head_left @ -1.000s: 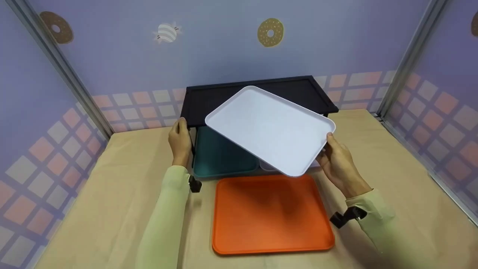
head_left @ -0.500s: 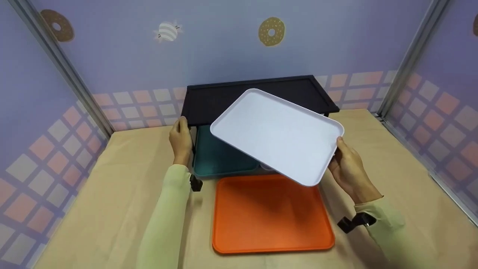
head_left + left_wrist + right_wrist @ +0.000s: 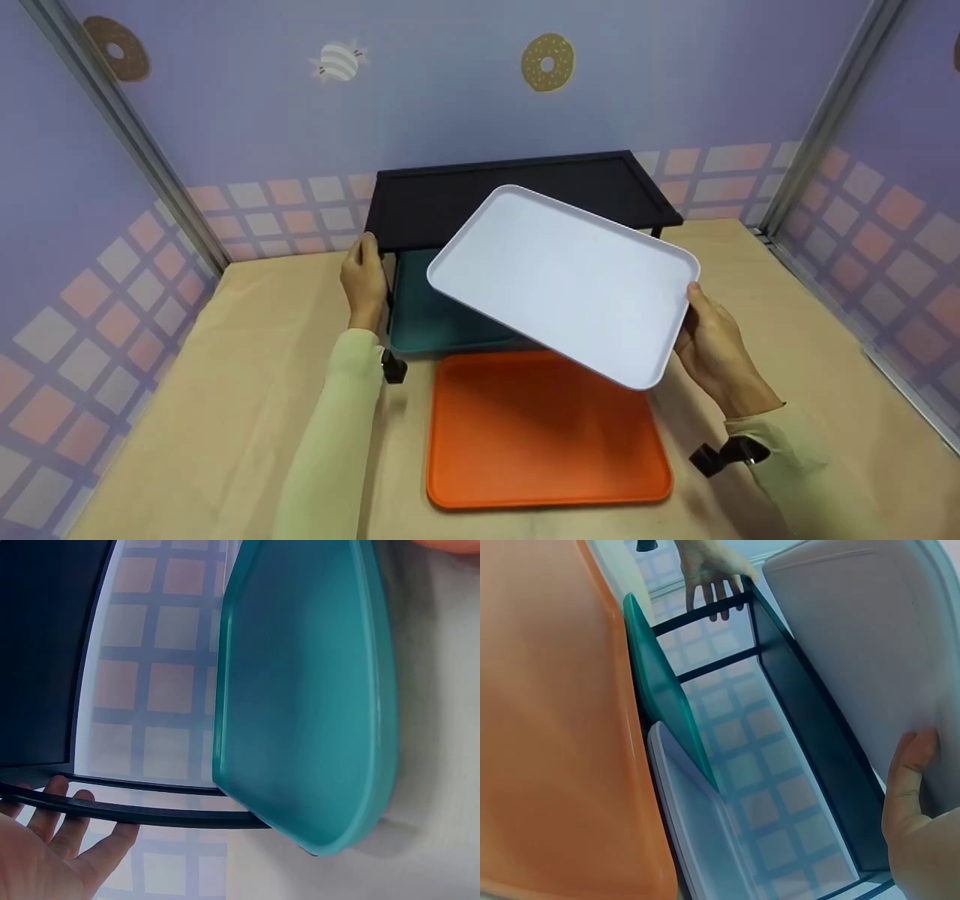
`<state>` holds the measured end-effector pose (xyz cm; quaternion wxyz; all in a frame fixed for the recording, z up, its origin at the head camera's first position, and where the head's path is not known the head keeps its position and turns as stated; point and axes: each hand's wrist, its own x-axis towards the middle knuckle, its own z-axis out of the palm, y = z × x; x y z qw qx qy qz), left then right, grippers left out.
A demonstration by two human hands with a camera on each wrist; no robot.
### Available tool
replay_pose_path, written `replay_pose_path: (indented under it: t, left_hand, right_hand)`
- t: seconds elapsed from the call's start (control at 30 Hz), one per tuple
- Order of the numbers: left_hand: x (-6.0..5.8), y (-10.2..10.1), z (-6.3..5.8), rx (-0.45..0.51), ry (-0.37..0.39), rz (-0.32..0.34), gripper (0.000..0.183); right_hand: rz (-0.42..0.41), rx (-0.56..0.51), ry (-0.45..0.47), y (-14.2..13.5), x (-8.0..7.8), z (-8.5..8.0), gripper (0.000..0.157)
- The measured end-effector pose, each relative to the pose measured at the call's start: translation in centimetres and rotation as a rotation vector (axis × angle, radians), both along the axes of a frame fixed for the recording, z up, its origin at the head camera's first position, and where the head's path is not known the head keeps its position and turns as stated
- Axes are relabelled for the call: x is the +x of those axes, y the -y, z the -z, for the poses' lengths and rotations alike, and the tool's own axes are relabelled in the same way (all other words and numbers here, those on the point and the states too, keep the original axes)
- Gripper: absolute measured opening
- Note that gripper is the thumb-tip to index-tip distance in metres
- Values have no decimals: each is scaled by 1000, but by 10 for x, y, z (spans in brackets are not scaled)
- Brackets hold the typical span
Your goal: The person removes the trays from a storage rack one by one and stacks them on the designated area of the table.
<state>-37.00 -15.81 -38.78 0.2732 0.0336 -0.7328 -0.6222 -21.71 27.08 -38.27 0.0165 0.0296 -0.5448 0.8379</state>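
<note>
My right hand (image 3: 718, 352) pinches the right end of a white rectangular tray (image 3: 562, 285), thumb on its rim. The tray is tilted in the air, its near corner above the orange tray. My left hand (image 3: 364, 286) grips the front left corner of a black rack (image 3: 442, 210). In the left wrist view, its fingers wrap around the rack's side frame. Under the rack lies a teal tray (image 3: 439, 315), partly hidden. An orange tray (image 3: 544, 442) lies flat in front of it. The right wrist view also shows a second pale tray (image 3: 705, 840) beside the teal one.
A beige cloth (image 3: 247, 397) covers the table. A purple wall (image 3: 435, 90) with checks and doughnut pictures stands behind the rack. Side walls with metal posts (image 3: 825, 112) bound the table left and right.
The right hand has moved right and toward me with the white tray, uncovering more of the rack. The left hand stays at the rack's corner.
</note>
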Motion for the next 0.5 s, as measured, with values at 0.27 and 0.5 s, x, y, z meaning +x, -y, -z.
replay_pose_path:
  t: [0.27, 0.5]
  left_hand:
    - [0, -1, 2, -4, 3, 0, 42]
    - [1, -1, 1, 5, -12, 4, 42]
  right_hand:
    - [27, 7, 37, -3, 4, 2, 48]
    - [28, 47, 43, -4, 7, 3, 49]
